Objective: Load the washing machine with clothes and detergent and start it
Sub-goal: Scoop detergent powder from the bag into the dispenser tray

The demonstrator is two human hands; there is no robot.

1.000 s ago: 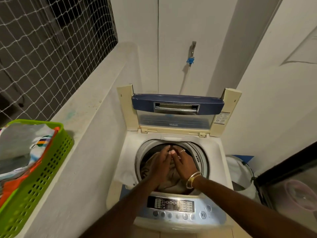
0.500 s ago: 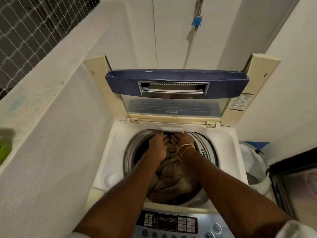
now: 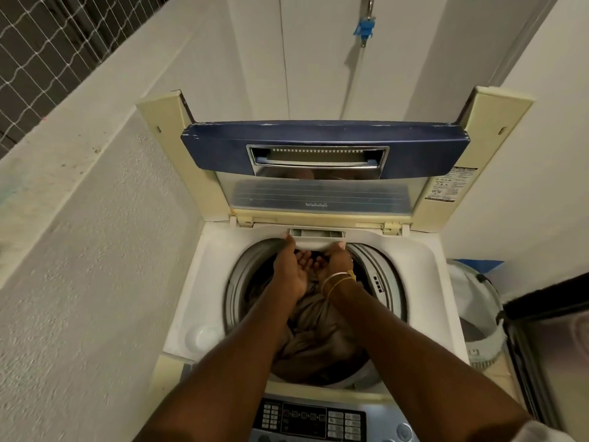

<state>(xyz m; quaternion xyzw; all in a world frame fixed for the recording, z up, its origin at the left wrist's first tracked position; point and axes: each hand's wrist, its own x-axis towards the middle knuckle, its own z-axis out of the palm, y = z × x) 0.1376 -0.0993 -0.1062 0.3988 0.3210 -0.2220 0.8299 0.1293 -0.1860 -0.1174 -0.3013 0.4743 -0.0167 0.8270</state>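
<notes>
The top-loading washing machine (image 3: 204, 282) stands with its blue-fronted lid (image 3: 318, 141) folded up at the back. Brown clothes (image 3: 315, 339) fill the drum. A white detergent drawer (image 3: 317, 240) at the back rim of the tub is slid out a little, and its compartments show. My left hand (image 3: 291, 272) grips the drawer's left end, thumb on top and fingers curled beneath. My right hand (image 3: 334, 263), with gold bangles on the wrist, grips the right end the same way. The control panel (image 3: 312, 419) lies at the near edge, under my forearms.
A low rough wall (image 3: 79, 218) runs close along the machine's left side, with netting (image 3: 47, 43) above it. A tap with a blue fitting (image 3: 365, 27) hangs on the back wall. A white bin (image 3: 478, 301) and a dark-framed door (image 3: 548, 346) stand at the right.
My hands have left the clothes and moved to the tub's back rim, where the drawer has come out slightly. My head has moved closer, and the green basket has left the view.
</notes>
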